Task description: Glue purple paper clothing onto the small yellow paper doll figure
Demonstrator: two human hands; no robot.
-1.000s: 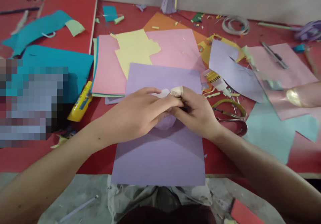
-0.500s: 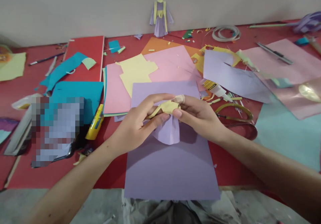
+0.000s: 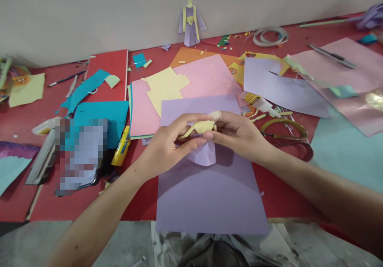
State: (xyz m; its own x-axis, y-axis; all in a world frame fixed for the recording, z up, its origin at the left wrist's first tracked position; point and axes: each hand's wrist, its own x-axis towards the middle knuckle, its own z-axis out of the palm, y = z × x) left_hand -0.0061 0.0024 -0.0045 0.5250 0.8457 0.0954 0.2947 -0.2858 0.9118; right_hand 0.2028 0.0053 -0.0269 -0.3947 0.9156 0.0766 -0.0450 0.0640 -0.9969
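Note:
Above a purple sheet of paper [image 3: 209, 203], a small paper doll [image 3: 204, 155] with a pleated purple skirt and a yellow paper strip at its top is pinched between both hands. My left hand [image 3: 167, 143] grips it from the left, thumb below and fingers curled behind the yellow strip. From the right, my right hand [image 3: 241, 133] closes on the same spot, its thumb tip by the left thumb. A pale wrap covers one right fingertip. Fingers hide much of the doll's upper part.
A similar paper figure [image 3: 190, 25] stands against the wall. Left lie a yellow glue stick [image 3: 121, 146], a pixelated phone [image 3: 85, 155] and teal paper [image 3: 100, 111]. Right are scissors [image 3: 284, 129], a glue bottle [image 3: 260, 102] and a craft knife [image 3: 332, 55]. Coloured sheets and scraps surround them.
The camera view has swung slightly left, so most things sit further right. My thumbs have come closer together at the doll, whose skirt shows a little less.

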